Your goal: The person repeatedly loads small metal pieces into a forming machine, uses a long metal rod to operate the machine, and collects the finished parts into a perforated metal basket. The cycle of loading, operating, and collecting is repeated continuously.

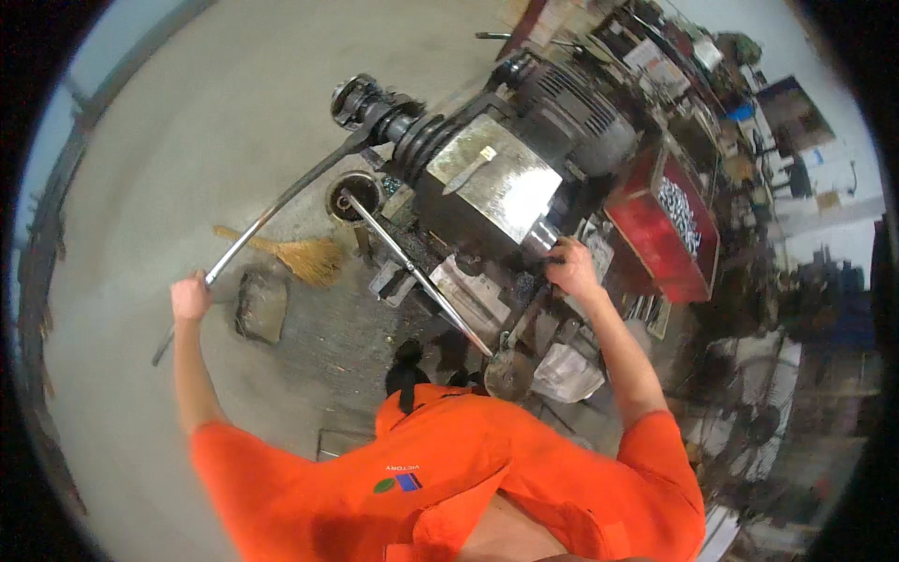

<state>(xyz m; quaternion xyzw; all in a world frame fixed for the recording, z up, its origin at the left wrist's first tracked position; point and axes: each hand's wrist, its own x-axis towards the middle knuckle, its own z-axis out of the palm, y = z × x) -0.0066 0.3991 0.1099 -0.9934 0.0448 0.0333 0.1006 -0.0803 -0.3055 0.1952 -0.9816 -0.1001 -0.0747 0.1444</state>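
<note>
My left hand (190, 297) is wrapped round the shiny grip of a long lever bar (251, 231), which slants up to the left end of a dark, oily machine. That machine has a square metal housing (501, 183) with a bright, worn top. From the housing's near right corner sticks out a short polished steel cylinder (540, 236). My right hand (571, 267) is at the end of this cylinder with its fingers curled together. Whatever small thing they hold is hidden.
A second metal bar (403, 255) slopes across the machine's front. Behind the housing sits a ribbed motor (576, 122). At right stands a red bin (641, 220) of small metal parts (679, 217). A straw broom (304, 258) and a dustpan (263, 305) lie on the floor.
</note>
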